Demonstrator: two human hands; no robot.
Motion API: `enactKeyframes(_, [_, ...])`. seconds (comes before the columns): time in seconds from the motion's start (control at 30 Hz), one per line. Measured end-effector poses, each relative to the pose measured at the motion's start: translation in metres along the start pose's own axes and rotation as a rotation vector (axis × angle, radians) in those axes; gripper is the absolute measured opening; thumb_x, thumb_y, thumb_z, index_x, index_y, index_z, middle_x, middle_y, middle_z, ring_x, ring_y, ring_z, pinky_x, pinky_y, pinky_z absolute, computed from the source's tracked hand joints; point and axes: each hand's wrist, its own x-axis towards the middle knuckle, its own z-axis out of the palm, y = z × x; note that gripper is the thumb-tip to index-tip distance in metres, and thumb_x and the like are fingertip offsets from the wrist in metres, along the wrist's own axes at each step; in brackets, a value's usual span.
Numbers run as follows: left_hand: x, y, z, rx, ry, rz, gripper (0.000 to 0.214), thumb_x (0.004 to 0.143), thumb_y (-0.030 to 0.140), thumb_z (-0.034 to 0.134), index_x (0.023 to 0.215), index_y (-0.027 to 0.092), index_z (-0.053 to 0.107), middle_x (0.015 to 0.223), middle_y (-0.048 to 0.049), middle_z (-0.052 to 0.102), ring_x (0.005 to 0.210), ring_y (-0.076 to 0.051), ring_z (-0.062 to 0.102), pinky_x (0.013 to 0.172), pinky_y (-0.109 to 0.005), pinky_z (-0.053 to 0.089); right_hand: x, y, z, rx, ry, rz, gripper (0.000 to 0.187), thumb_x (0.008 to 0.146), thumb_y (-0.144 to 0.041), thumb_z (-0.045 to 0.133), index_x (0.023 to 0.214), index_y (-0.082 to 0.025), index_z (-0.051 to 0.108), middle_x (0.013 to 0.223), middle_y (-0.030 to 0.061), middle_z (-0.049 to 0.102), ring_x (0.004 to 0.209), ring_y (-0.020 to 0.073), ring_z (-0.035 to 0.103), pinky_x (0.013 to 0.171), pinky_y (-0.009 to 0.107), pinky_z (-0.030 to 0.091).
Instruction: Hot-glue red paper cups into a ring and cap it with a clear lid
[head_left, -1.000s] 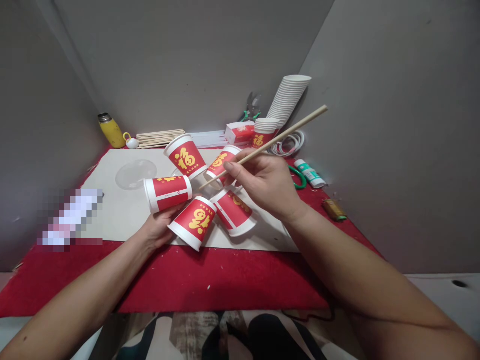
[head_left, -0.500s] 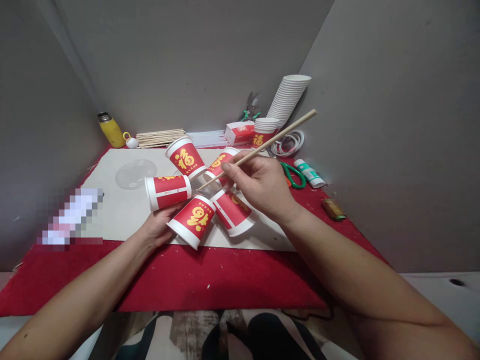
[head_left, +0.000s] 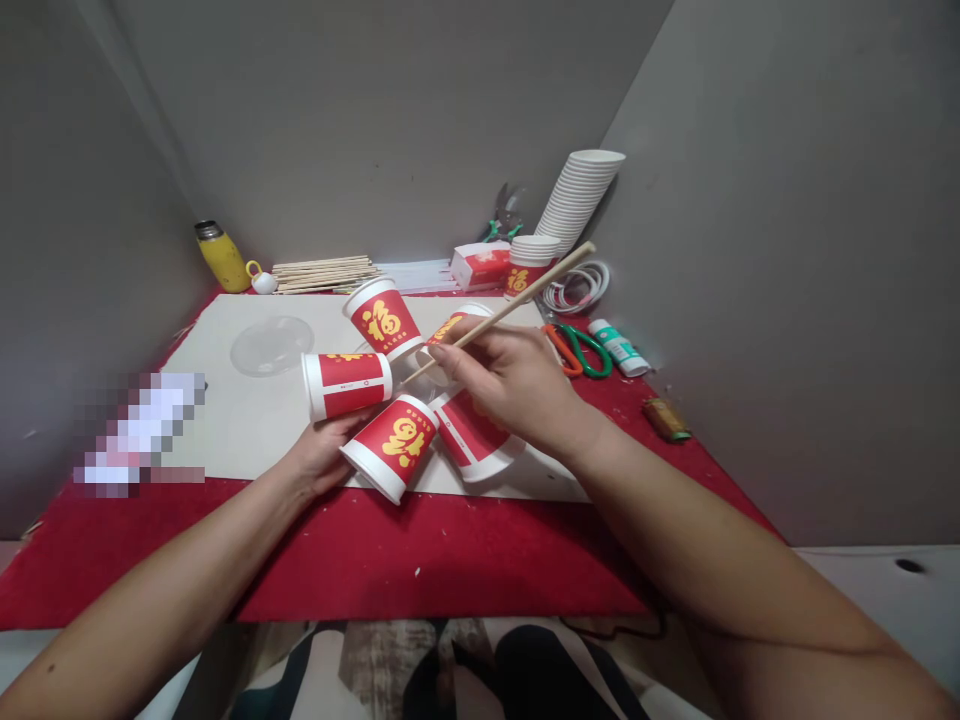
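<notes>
Red and white paper cups with gold characters form a ring, their bases toward a clear plastic centre; the left cup [head_left: 349, 385] and the front cup [head_left: 394, 445] are the nearest to my left hand [head_left: 324, 455]. That hand holds the ring from below, its fingers mostly hidden behind the cups. My right hand [head_left: 517, 375] pinches a wooden chopstick [head_left: 532, 290], slanting it down to the left. The thin tip points into the middle of the ring; whether it touches anything there, I cannot tell. My right hand partly covers the right cup [head_left: 472, 435].
A white sheet [head_left: 202, 420] with a clear plastic lid [head_left: 271, 345] lies on the red cloth [head_left: 337, 560]. Along the back are a yellow bottle [head_left: 223, 258], chopsticks [head_left: 322, 273] and a leaning cup stack [head_left: 581, 200]. Scissors [head_left: 592, 352] and a glue bottle [head_left: 619, 347] lie at right.
The cup ring has shifted slightly to the right. The chopstick's thick end has dropped lower and to the left, and my right hand now covers more of the right cup.
</notes>
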Motion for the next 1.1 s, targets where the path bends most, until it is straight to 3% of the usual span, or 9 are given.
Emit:
enactKeyframes(0.23, [-0.002,0.0,0.001,0.031,0.008,-0.006,0.018,0.071,0.01,0.081,0.089,0.009,0.076,0.089,-0.0114,0.079,0.076,-0.022,0.073,0.084,-0.038,0.057,0.001,-0.002,-0.003,-0.076,-0.052,-0.074,0.018,0.095,-0.027,0.06,0.08,-0.021,0.066,0.079,0.0026,0.072,0.067,0.0158,0.062,0.066,0.029,0.046])
enactKeyframes(0.43, [0.001,-0.004,-0.002,0.01,-0.028,0.022,0.024,0.069,0.012,0.084,0.091,0.013,0.076,0.092,-0.0103,0.079,0.084,-0.025,0.074,0.085,-0.039,0.057,-0.001,-0.002,0.0,-0.189,-0.104,-0.142,0.017,0.098,-0.031,0.057,0.088,-0.021,0.066,0.079,0.0032,0.072,0.065,0.0162,0.059,0.062,0.029,0.041])
enactKeyframes(0.7, [-0.002,0.002,0.002,0.021,-0.048,0.022,0.014,0.07,0.01,0.08,0.084,0.009,0.077,0.087,-0.0117,0.078,0.085,-0.025,0.073,0.088,-0.038,0.056,0.005,-0.006,-0.007,-0.064,-0.075,-0.072,0.014,0.094,-0.03,0.063,0.086,-0.021,0.069,0.079,0.0003,0.073,0.064,0.0141,0.059,0.063,0.028,0.043])
enactKeyframes(0.83, [-0.002,0.0,0.001,0.016,-0.023,0.026,0.015,0.07,0.011,0.08,0.085,0.011,0.078,0.09,-0.0114,0.079,0.083,-0.025,0.073,0.086,-0.038,0.057,0.005,-0.005,-0.01,-0.064,-0.043,-0.108,0.016,0.094,-0.028,0.062,0.083,-0.02,0.069,0.077,0.0007,0.072,0.063,0.0137,0.058,0.061,0.027,0.042])
enactKeyframes(1.1, [0.002,-0.003,-0.001,0.006,-0.023,0.011,0.016,0.069,0.01,0.082,0.084,0.01,0.077,0.087,-0.0113,0.078,0.08,-0.024,0.074,0.082,-0.038,0.058,0.002,0.0,-0.002,-0.131,-0.117,-0.13,0.02,0.098,-0.033,0.056,0.089,-0.019,0.068,0.077,0.0037,0.07,0.062,0.0154,0.057,0.062,0.03,0.04])
